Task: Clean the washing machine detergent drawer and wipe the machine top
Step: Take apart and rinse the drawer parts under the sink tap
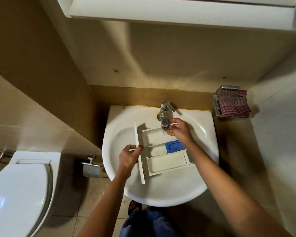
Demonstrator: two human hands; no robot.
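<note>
A white detergent drawer [162, 159] with a blue insert [175, 146] lies across the white sink basin [161, 190], its far end under the chrome tap [165, 115]. My left hand [129, 157] grips the drawer's front panel by its edge, thumb on top. At the drawer's far end, right below the tap spout, my right hand [179, 129] holds the drawer's back rim between thumb and fingers. Whether water runs from the spout is unclear.
A red checked cloth [233, 103] lies on a metal soap holder at the right of the sink. A closed white toilet [19, 199] stands at the left, with a toilet paper holder [91, 168] beside it. A white cabinet [178, 9] hangs overhead.
</note>
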